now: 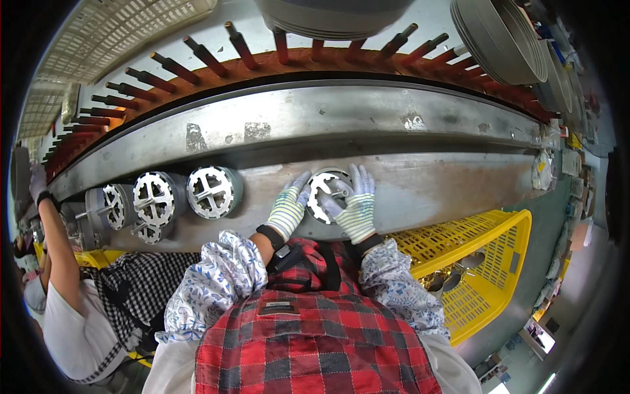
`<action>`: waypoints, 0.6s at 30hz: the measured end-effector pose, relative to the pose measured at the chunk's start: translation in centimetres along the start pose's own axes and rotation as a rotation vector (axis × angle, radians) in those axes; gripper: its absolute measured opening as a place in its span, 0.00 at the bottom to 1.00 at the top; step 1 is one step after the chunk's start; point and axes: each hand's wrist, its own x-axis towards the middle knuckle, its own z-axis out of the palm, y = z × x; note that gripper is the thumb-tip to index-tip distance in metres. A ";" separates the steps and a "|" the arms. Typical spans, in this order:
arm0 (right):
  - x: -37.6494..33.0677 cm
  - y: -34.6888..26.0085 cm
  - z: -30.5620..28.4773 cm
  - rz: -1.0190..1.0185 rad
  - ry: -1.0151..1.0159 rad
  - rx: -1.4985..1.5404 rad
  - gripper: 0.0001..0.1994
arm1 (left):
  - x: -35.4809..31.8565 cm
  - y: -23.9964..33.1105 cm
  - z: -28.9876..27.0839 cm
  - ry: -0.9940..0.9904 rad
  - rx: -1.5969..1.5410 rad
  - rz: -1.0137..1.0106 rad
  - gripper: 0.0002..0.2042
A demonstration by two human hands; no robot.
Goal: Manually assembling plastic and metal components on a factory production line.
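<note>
My left hand [289, 206], in a striped knit glove, lies against the left side of a round drum-like metal holder [319, 210] with a notched white rim. My right hand [356, 207], gloved alike, wraps its right side, the thumb reaching over the face near the central rod. Both hands have the holder between them on the grey metal bench [433, 180]. Part of its face is hidden by my fingers. To the left stand several similar holders, with white cross-spoked faces and rods at the centre; the nearest holder [210, 192] is apart from my left hand.
Beyond a raised metal ledge [295, 115] runs a row of red-and-black pegs [205, 56]. Stacked grey round pans [502, 39] stand at the far right. A yellow basket [485, 299] with metal pieces sits at my right. At left, a co-worker [82, 315] reaches forward.
</note>
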 end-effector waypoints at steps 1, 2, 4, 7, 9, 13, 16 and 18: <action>0.4 -0.2 0.5 0.032 0.029 -0.055 0.12 | -0.2 -0.2 0.0 0.009 0.004 0.006 0.22; 0.8 -0.4 0.8 0.063 0.058 -0.108 0.12 | -0.2 -0.3 0.0 0.010 0.006 0.000 0.22; 0.8 -0.4 1.0 0.038 0.027 -0.160 0.12 | 0.0 -0.5 0.0 -0.025 -0.125 -0.103 0.22; 0.5 0.0 1.3 -0.131 0.088 -0.015 0.09 | -0.4 -0.2 -0.6 -0.045 -0.109 -0.100 0.22; 0.8 0.6 0.9 -0.138 0.057 0.035 0.14 | -0.3 0.8 -1.4 -0.115 -0.037 -0.173 0.22; 0.2 2.0 0.3 -0.057 -0.089 0.234 0.24 | 0.2 3.7 -3.8 -0.219 0.253 0.114 0.23; 0.8 0.2 -0.6 -0.160 -0.101 0.251 0.17 | -0.1 3.5 -5.2 -0.315 0.259 0.117 0.24; 0.8 -0.3 -0.5 -0.291 -0.058 0.170 0.09 | -0.6 3.2 -4.8 -0.359 0.197 0.030 0.24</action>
